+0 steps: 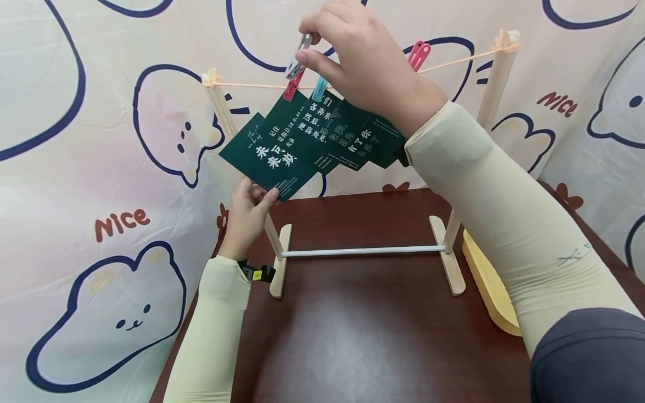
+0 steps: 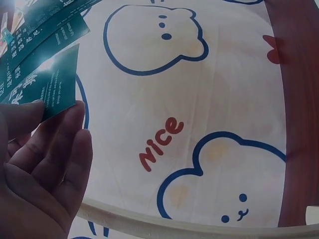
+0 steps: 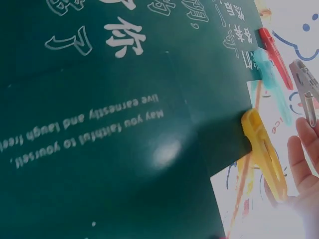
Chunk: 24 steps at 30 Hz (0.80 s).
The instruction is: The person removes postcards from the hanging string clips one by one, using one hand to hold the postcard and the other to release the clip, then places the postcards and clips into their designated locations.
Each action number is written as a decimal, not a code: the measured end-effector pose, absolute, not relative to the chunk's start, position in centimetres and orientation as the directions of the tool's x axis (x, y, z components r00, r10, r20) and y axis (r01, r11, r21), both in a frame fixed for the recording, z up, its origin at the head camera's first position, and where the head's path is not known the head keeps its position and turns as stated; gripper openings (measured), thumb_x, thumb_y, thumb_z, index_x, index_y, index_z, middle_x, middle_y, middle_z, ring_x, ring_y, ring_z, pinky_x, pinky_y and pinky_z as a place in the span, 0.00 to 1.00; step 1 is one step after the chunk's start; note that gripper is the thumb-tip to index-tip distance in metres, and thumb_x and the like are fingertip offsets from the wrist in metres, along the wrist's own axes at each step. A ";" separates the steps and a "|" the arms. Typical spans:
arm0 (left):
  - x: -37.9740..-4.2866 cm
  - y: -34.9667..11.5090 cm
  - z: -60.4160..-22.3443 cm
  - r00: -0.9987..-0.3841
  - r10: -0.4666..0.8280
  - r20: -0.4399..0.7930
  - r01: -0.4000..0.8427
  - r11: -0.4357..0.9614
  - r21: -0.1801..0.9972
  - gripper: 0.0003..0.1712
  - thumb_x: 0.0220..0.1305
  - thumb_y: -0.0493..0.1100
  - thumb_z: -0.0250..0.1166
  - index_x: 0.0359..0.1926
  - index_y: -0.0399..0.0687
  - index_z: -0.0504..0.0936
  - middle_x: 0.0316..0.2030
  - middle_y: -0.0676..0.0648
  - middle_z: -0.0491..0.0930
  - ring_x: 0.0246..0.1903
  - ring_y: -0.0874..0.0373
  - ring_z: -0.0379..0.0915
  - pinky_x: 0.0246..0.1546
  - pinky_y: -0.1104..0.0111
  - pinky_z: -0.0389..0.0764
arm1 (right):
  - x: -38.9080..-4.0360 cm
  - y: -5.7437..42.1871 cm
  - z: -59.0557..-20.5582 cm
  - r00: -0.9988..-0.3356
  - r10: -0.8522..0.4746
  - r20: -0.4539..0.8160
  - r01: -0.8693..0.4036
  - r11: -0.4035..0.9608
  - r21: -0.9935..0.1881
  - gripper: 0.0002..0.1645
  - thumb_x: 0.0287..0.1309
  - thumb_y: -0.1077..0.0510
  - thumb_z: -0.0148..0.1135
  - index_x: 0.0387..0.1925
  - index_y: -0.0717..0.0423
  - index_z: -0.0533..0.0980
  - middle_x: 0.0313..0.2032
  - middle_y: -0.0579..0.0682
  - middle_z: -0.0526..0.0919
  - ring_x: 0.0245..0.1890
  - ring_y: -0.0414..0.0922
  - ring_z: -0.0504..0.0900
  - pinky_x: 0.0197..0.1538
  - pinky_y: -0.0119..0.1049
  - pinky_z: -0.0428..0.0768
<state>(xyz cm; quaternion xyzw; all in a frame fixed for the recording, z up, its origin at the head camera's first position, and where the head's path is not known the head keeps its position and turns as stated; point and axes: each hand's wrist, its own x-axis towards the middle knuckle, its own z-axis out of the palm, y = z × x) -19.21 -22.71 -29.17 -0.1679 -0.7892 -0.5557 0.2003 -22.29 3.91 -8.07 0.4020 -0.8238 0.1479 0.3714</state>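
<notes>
In the head view, dark green cards [image 1: 289,120] with white lettering hang overlapping from a string [image 1: 247,85]. My left hand [image 1: 244,221] pinches the lower corner of the leftmost card [image 1: 282,184] between thumb and fingers; that grip also shows in the left wrist view. Above the cards, my right hand [image 1: 370,59] pinches a grey clothespin [image 1: 299,56], its tip close to a red clothespin [image 1: 293,88]. Whether they touch, I cannot tell. A teal clothespin [image 1: 319,88] and a pink one [image 1: 419,55] sit on the string. The right wrist view shows a yellow clothespin [image 3: 264,154] as well.
The string runs between two wooden posts [image 1: 496,84] of a stand, joined low down by a white rod [image 1: 363,251]. It stands on a dark brown table [image 1: 353,336]. A yellow tray-like object [image 1: 491,285] lies at the right, partly behind my sleeve. Patterned cloth [image 1: 166,224] surrounds the table.
</notes>
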 end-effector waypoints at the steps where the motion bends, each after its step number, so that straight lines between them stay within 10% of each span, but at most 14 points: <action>1: -19.1 -22.7 -29.2 -0.865 0.046 0.500 0.485 0.335 0.808 0.26 0.70 0.38 0.59 0.66 0.47 0.67 0.47 0.41 0.83 0.40 0.55 0.79 0.41 0.70 0.78 | -22.2 4.0 -8.1 -0.399 -0.551 0.733 -0.774 0.631 0.054 0.28 0.70 0.41 0.49 0.59 0.56 0.74 0.53 0.53 0.78 0.56 0.45 0.71 0.63 0.27 0.59; 24: -17.3 -24.7 -30.3 -0.908 0.013 0.420 0.368 0.507 0.779 0.24 0.70 0.48 0.60 0.63 0.51 0.68 0.43 0.47 0.85 0.36 0.50 0.77 0.32 0.66 0.74 | -21.5 5.2 -8.6 -0.387 -0.500 0.775 -0.772 0.635 0.023 0.30 0.71 0.41 0.48 0.62 0.56 0.73 0.56 0.53 0.78 0.57 0.46 0.72 0.63 0.28 0.61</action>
